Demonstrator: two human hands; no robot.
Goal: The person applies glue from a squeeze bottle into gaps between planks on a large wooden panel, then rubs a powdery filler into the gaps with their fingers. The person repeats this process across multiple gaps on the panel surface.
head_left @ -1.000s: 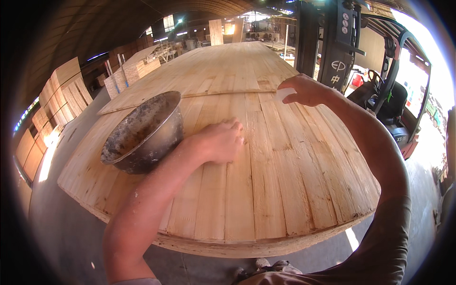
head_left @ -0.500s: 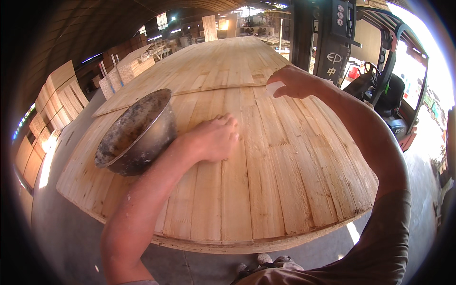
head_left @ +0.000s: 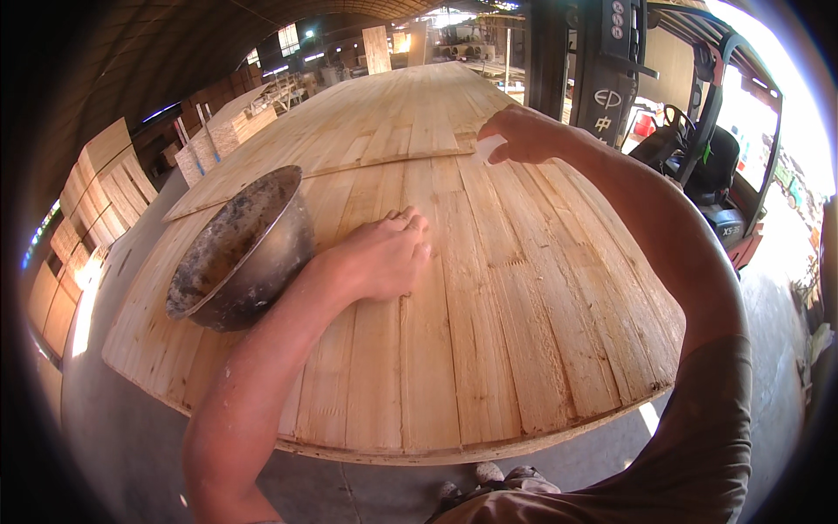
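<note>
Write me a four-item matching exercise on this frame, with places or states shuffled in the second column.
1. left hand
2. right hand
3. deep bowl
4. forklift

A. past the wood panel, on the right
B. dark grey, smeared inside
C. fingers curled, at the wood panel
D. holding a small white piece

Pairs: 1-C, 2-D, 3-B, 4-A

Pale-tan, plank-striped panel (head_left: 489, 349); dark-grey, white-blotched bowl (head_left: 266, 271); white piece (head_left: 491, 148)

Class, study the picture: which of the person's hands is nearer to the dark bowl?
Left. The left hand is just right of the dark bowl; the right hand is farther right and forward, holding a white piece.
</note>
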